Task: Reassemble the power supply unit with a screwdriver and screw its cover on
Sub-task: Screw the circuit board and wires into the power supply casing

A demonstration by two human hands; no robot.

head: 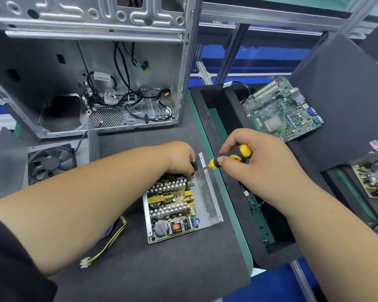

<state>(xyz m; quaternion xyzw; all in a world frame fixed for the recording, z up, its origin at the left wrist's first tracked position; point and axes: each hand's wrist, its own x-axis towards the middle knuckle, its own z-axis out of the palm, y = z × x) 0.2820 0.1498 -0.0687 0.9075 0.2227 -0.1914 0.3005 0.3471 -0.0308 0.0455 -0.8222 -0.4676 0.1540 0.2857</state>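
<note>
The open power supply unit (207,199) lies on the dark mat, its metal shell uncovered and its circuit board (172,205) with heat sinks and coils showing. My right hand (260,164) grips a yellow-and-black screwdriver (234,158), whose shaft slants down-left to the far inner corner of the unit. My left hand (179,158) reaches into that far end with curled fingers, at the screwdriver's tip; what it holds is hidden. The grey cover with its fan (50,162) lies to the left.
An empty computer case (92,68) stands behind. A black foam tray (212,118) to the right holds a motherboard (282,110); another board (373,179) sits at far right. Yellow-black cables with a white plug (85,263) trail by my left forearm.
</note>
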